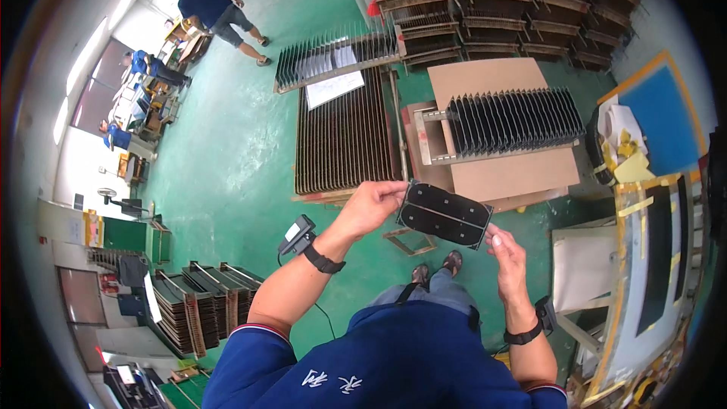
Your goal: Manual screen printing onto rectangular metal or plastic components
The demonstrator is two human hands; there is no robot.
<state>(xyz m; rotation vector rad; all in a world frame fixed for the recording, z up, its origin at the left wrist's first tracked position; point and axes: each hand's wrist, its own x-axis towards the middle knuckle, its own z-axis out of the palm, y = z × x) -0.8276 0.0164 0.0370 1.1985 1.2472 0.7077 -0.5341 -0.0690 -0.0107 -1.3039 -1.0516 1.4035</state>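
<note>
Held up in front of me is a thin, dark, rectangular panel point(445, 214) with rounded black areas, a pale line along its middle and several small light marks. My left hand point(371, 208) pinches its left edge between thumb and fingers. At the opposite edge, my right hand point(507, 256) grips the lower right corner with bent fingers. Beyond the panel, a rack of upright black sheets point(515, 123) rests on brown boards point(485, 76). To its left, another rack with spaced thin sheets point(337, 60) sits on a slatted stack point(341, 144), with white paper point(335, 91) on it.
Racks point(500, 7) are piled along the far wall. A framed screen point(651, 250) leans at my right, near a blue panel point(659, 121). More stacked racks point(201, 303) stand lower left. A person point(216, 7) walks far left; others work at benches. A small wooden frame point(409, 242) lies on the floor.
</note>
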